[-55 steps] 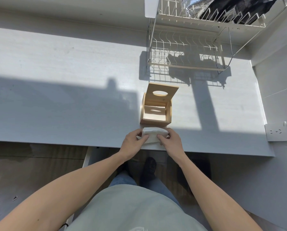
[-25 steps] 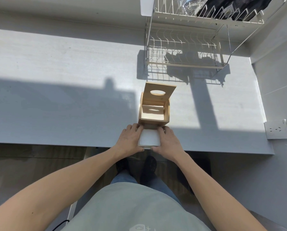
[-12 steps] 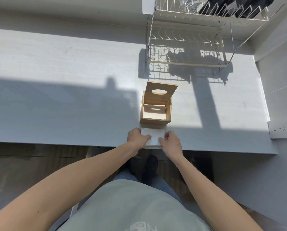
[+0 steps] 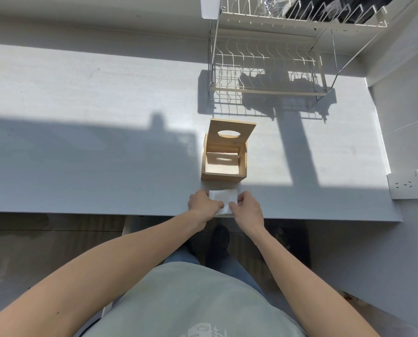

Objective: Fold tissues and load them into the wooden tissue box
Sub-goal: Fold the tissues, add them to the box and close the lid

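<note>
A white folded tissue (image 4: 223, 196) lies flat near the front edge of the grey table (image 4: 106, 154), just in front of the wooden tissue box (image 4: 223, 176). The box stands open; its lid with an oval hole (image 4: 230, 135) is tipped up at the back and the inside looks bare. My left hand (image 4: 202, 205) pinches the tissue's left near edge. Opposite it, my right hand (image 4: 248, 207) grips the right near edge, thumb on top. Both hands hide the tissue's near part.
A white wire dish rack (image 4: 268, 69) stands at the back right with dark items on its upper tier. A wall socket (image 4: 406, 184) is fixed at the right. The table's front edge runs just below my hands.
The tissue went from a raised, curved bundle to a flat square on the table. Both hands slid back from its far corners to its near edge.
</note>
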